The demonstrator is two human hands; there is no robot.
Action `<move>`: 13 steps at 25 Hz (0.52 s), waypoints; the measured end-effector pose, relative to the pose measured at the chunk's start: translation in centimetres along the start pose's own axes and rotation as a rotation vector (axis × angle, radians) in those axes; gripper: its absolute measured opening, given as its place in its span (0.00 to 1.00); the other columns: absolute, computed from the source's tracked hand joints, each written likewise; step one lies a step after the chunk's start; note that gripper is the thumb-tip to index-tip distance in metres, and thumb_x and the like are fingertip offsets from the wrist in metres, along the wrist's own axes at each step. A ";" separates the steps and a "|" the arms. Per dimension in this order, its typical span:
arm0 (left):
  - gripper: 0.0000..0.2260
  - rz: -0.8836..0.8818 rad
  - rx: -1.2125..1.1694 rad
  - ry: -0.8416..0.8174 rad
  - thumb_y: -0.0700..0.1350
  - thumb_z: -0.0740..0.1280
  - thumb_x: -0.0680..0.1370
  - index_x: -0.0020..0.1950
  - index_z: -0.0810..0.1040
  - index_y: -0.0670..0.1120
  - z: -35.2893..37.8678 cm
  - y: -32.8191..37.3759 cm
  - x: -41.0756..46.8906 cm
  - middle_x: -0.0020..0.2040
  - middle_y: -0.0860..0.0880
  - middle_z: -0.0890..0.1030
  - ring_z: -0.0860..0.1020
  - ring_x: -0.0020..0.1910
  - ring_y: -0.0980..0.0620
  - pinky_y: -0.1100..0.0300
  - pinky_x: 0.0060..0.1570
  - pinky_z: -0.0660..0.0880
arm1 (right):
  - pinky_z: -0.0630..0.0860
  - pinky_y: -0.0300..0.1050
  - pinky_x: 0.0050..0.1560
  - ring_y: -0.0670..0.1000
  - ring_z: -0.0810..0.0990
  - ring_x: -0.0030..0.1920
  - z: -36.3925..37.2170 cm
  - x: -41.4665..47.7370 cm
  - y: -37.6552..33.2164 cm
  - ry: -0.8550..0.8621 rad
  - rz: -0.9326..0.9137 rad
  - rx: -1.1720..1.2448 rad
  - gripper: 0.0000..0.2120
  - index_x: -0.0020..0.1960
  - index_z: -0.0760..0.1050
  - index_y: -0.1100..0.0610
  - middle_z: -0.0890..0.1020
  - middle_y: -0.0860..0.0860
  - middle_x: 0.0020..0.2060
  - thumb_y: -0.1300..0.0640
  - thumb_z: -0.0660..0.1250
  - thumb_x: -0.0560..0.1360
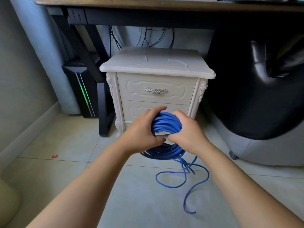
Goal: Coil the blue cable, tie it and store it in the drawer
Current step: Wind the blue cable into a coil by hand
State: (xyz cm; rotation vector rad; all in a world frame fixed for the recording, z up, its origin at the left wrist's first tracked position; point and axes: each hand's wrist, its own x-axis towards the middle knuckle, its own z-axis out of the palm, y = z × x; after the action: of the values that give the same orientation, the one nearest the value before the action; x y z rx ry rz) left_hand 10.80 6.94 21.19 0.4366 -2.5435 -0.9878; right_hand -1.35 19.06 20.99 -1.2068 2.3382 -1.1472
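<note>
A thick coil of blue cable (166, 124) is held upright in front of a cream nightstand (156, 63). My left hand (141, 130) grips the coil's left side, fingers curled over its top. My right hand (187, 130) grips its right side. The lower part of the coil hangs in shadow below my hands. A loose tail of the cable (189, 178) trails over the tiled floor toward me, ending near the lower middle. The nightstand's top drawer (156, 88) with a silver handle (155, 90) is closed; the lower drawer (136, 111) is partly hidden behind my hands.
A dark desk (164, 7) spans overhead, with its black leg (103, 109) left of the nightstand. A computer tower (82, 89) with a green light stands at the left. A black chair (256, 89) fills the right. A small red scrap (55, 156) lies on the floor.
</note>
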 end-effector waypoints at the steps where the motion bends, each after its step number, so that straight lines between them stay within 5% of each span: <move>1: 0.35 0.021 0.035 0.017 0.42 0.74 0.67 0.72 0.66 0.56 0.1 0.2 0.0 0.60 0.55 0.75 0.75 0.55 0.59 0.73 0.53 0.69 | 0.78 0.51 0.43 0.53 0.79 0.41 0.2 -0.2 -0.1 -0.034 -0.025 -0.030 0.22 0.52 0.71 0.45 0.80 0.45 0.40 0.56 0.68 0.59; 6: 0.15 -0.043 0.072 0.223 0.41 0.70 0.68 0.53 0.75 0.53 0.5 0.9 0.1 0.41 0.56 0.80 0.77 0.39 0.58 0.62 0.39 0.74 | 0.78 0.50 0.47 0.49 0.79 0.43 0.2 -0.6 -0.8 -0.007 -0.085 0.020 0.24 0.57 0.72 0.43 0.80 0.44 0.43 0.61 0.70 0.65; 10: 0.14 -0.162 -0.155 0.322 0.37 0.70 0.67 0.48 0.76 0.52 0.6 1.4 0.1 0.35 0.56 0.80 0.77 0.32 0.61 0.66 0.32 0.73 | 0.75 0.39 0.46 0.44 0.81 0.46 -0.4 -0.4 -0.9 0.030 0.027 0.206 0.25 0.59 0.72 0.43 0.81 0.42 0.47 0.59 0.74 0.66; 13: 0.15 -0.303 -0.372 0.424 0.35 0.70 0.67 0.48 0.77 0.51 0.1 1.5 0.6 0.32 0.56 0.79 0.75 0.28 0.59 0.64 0.31 0.71 | 0.77 0.44 0.51 0.45 0.82 0.45 -0.6 -0.3 -0.2 0.003 0.121 0.434 0.24 0.57 0.75 0.43 0.83 0.43 0.44 0.58 0.76 0.66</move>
State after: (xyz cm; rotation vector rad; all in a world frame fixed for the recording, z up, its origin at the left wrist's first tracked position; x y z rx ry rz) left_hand 9.96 7.86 22.30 0.8333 -1.9019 -1.2839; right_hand -1.39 19.59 21.48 -0.8953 1.9846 -1.5089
